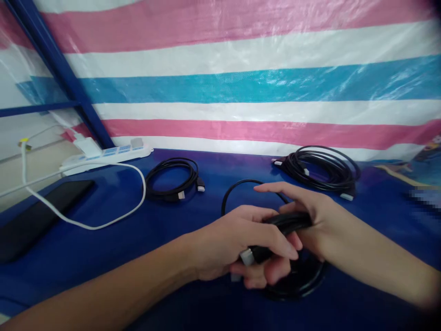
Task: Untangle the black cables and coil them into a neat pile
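Both my hands meet over the blue table at centre. My left hand (237, 243) is closed round a bundled black cable (285, 223), with a silver plug end showing under its fingers. My right hand (306, 216) grips the same bundle from the right, its index finger stretched out to the left. One loop of this cable arcs up behind the hands, and more coils lie below them on the table.
A coiled black cable (172, 179) lies at centre left and a larger coil (322, 170) at back right. A white power strip (106, 154) with a white cord (86, 223) sits at back left. A black flat device (37, 216) rests at left. A striped tarp hangs behind.
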The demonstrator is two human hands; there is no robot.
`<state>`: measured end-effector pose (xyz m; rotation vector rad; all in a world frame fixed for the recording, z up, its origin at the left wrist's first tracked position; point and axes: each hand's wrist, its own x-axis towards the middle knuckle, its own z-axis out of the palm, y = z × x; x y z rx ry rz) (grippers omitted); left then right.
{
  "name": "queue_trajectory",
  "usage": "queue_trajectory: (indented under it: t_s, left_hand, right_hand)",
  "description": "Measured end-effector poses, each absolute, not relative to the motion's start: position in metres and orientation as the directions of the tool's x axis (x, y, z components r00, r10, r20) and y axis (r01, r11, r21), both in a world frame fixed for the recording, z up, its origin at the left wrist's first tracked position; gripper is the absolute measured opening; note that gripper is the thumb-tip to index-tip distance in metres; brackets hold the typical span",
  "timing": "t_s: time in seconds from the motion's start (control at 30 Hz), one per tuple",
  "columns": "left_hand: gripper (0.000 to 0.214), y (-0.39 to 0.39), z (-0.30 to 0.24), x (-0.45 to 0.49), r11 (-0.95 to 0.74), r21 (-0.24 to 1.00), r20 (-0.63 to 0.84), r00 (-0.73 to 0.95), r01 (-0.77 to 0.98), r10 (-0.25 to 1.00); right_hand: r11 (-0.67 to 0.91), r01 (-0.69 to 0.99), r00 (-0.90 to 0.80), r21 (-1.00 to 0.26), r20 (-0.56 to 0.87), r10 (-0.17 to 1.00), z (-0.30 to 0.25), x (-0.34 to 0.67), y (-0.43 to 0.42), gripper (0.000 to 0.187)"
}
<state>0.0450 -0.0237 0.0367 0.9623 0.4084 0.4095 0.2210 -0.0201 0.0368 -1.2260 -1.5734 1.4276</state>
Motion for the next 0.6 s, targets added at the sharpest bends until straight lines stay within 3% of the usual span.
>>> queue_trajectory:
  t_s: [0.07, 0.13, 0.2, 0.33, 0.43, 0.5, 0.6]
  left_hand:
    - [0.003, -0.023, 0.038, 0.043, 0.461, 0.834, -0.063, 0.779, -0.302, 0.623]
    - [0.005, -0.022, 0.038, 0.041, 0.406, 0.807, 0.015, 0.703, -0.428, 0.711]
    - [0.009, -0.020, 0.037, 0.039, 0.397, 0.793, 0.044, 0.694, -0.461, 0.719]
    - [0.004, -0.020, 0.033, 0.042, 0.487, 0.835, -0.057, 0.840, -0.256, 0.539]
    - [0.022, -0.026, 0.035, 0.046, 0.483, 0.871, -0.239, 0.785, -0.086, 0.571]
    - [0.032, -0.029, 0.039, 0.046, 0.473, 0.878, -0.288, 0.708, -0.073, 0.645]
    - [0.036, -0.028, 0.043, 0.042, 0.454, 0.867, -0.228, 0.644, -0.207, 0.730]
  right_hand:
    - [-0.131, 0.141, -0.318, -0.981, -0.171, 0.933, 0.039, 0.220, -0.018, 0.037]
    - [-0.212, -0.018, -0.320, -0.977, -0.195, 0.927, 0.040, 0.220, -0.017, 0.023]
    - [-0.278, -0.104, -0.341, -0.955, -0.229, 0.912, 0.041, 0.221, -0.016, 0.016]
    - [-0.326, 0.118, -0.381, -0.938, -0.345, 0.858, 0.045, 0.223, -0.020, 0.021]
    - [-0.281, 0.286, -0.375, -0.916, -0.376, 0.847, 0.046, 0.220, -0.025, 0.029]
    - [-0.294, 0.255, -0.366, -0.921, -0.373, 0.853, 0.046, 0.217, -0.027, 0.031]
    - [-0.332, 0.061, -0.387, -0.941, -0.329, 0.862, 0.044, 0.213, -0.026, 0.023]
